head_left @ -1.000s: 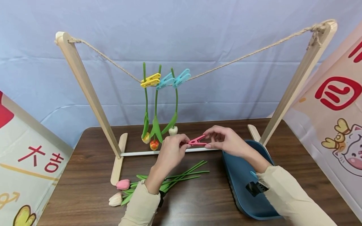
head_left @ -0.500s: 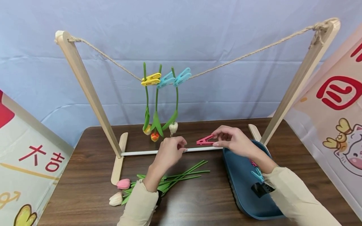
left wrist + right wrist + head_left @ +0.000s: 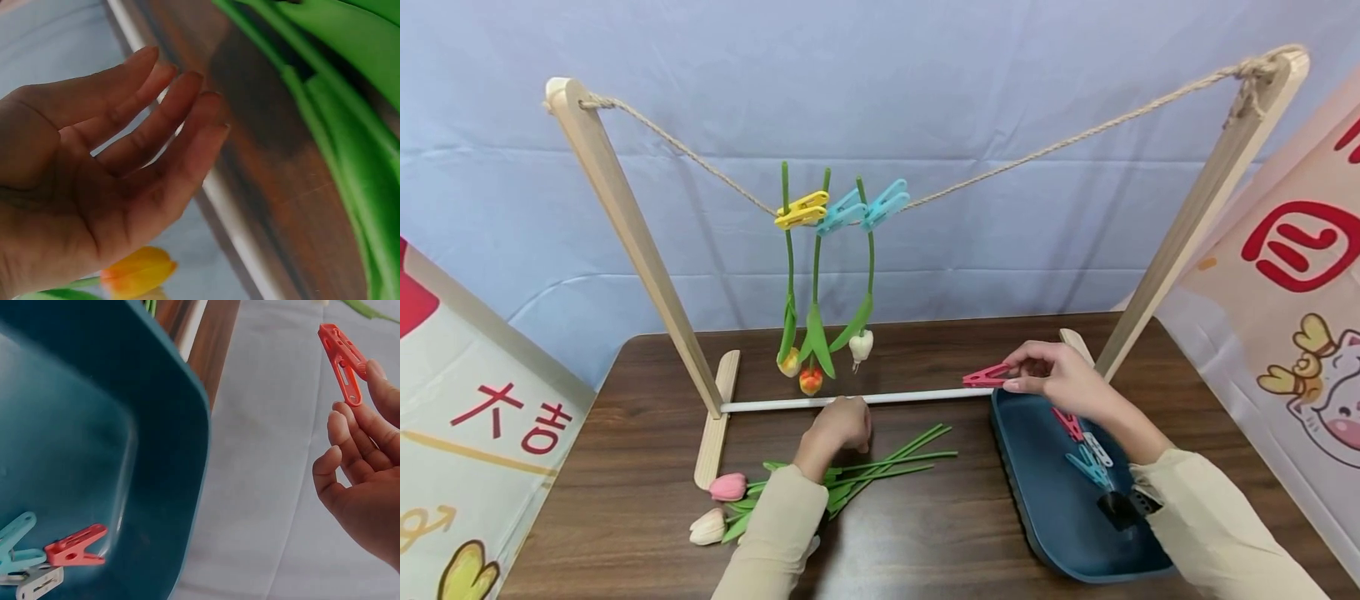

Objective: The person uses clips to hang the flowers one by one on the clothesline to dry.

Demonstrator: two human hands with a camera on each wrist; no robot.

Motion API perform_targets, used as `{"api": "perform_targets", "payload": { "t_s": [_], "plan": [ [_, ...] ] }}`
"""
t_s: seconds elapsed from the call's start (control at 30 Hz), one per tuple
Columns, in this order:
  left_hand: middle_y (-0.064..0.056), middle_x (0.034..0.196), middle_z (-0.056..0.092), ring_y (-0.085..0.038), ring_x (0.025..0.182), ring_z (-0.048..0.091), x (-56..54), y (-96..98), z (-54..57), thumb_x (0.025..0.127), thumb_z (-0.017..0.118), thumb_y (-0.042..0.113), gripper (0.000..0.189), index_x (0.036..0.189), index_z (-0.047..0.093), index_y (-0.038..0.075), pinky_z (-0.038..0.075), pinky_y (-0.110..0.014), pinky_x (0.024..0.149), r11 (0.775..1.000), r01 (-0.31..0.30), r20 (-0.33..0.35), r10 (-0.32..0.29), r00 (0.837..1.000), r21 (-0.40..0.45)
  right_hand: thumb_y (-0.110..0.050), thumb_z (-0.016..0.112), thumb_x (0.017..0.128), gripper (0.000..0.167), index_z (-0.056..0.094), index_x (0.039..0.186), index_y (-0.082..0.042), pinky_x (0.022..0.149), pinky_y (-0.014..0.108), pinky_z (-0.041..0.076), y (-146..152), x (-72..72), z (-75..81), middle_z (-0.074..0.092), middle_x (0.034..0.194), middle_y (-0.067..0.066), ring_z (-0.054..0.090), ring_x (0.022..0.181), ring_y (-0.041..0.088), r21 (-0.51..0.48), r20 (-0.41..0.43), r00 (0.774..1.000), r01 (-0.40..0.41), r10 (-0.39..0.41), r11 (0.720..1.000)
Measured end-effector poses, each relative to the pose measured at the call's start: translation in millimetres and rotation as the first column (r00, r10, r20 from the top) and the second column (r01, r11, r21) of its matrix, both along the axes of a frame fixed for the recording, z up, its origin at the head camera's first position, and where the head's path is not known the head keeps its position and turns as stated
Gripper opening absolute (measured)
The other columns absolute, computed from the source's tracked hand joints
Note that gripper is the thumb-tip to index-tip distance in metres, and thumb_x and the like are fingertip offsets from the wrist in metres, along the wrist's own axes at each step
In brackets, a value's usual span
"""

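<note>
My right hand pinches a red clothespin by its handle ends, over the back of the blue bin. In the right wrist view the same clothespin sits between thumb and fingers. My left hand hangs above the loose tulips, holding nothing; in the left wrist view its fingers are loosely bent. Green tulip stems lie on the table below it, with a pink tulip head and a cream tulip head to the left.
A twine line spans two wooden posts. Three tulips hang from it by a yellow clothespin and two blue clothespins. A white rod joins the posts' feet. Several clothespins, including a blue clothespin, lie in the bin.
My left hand has let go of the red clothespin and moved down toward the loose tulips. The right hand has carried the clothespin to the right, over the bin's back edge.
</note>
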State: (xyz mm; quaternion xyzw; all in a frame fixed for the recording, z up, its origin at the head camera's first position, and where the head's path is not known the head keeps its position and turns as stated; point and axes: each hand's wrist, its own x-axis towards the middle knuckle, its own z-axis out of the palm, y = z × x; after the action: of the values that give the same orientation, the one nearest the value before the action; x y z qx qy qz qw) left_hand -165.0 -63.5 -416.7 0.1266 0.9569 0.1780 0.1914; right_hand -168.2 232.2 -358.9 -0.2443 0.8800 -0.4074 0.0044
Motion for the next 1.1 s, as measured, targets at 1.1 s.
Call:
{"api": "perform_targets", "payload": {
  "t_s": [1.1],
  "plan": [
    [-0.015,0.085,0.062,-0.022,0.063,0.057,-1.0,11.1,-28.3,0.063,0.072,-0.01,0.023,0.077,0.064,0.006,0.046,-0.03,0.047,0.963,-0.041,0.04,0.054,0.998,-0.266,-0.003,0.066,0.081,0.004,0.065,0.084,-0.001,0.051,0.026,0.042,21,3.4,-6.1,0.056,0.069,0.002,0.049,0.058,0.015,0.125,0.089,0.993,0.065,-0.076,0.99]
  ]
}}
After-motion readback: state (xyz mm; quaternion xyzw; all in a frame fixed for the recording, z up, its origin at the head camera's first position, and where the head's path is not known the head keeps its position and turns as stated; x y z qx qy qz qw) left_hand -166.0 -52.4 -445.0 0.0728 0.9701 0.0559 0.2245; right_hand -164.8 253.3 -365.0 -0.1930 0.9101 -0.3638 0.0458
